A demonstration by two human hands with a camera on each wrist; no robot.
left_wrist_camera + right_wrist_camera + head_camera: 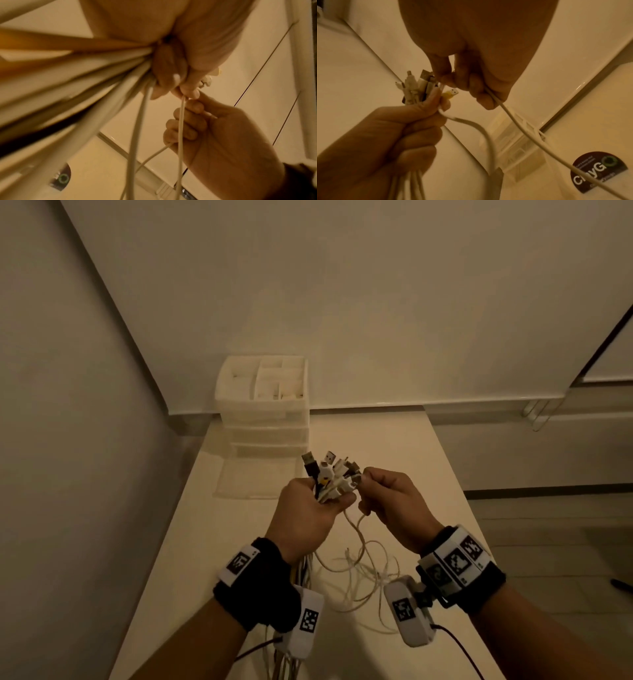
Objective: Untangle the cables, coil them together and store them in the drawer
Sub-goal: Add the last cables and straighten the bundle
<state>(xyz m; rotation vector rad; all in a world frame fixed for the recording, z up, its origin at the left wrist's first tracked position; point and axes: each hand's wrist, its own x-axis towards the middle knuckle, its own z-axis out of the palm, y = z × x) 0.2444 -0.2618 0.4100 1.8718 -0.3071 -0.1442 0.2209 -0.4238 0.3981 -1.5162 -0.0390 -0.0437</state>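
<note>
My left hand (310, 508) grips a bunch of cable ends (330, 474) above the table, their white, black and yellow plugs sticking up out of the fist (418, 86). Beside it, my right hand (387, 494) pinches one thin white cable (518, 129) close to the bunch, and that cable trails down from its fingers (181, 121). Loose white cable loops (363, 573) lie on the table (411, 446) below both hands. More cables hang down from under my left wrist (298, 570). A translucent white drawer unit (263, 409) stands at the table's far left, its lowest drawer (257, 477) pulled out.
Walls close the table in at the back and on the left. To the right the table edge drops to a tiled floor. The top of the drawer unit has several small compartments (274, 378).
</note>
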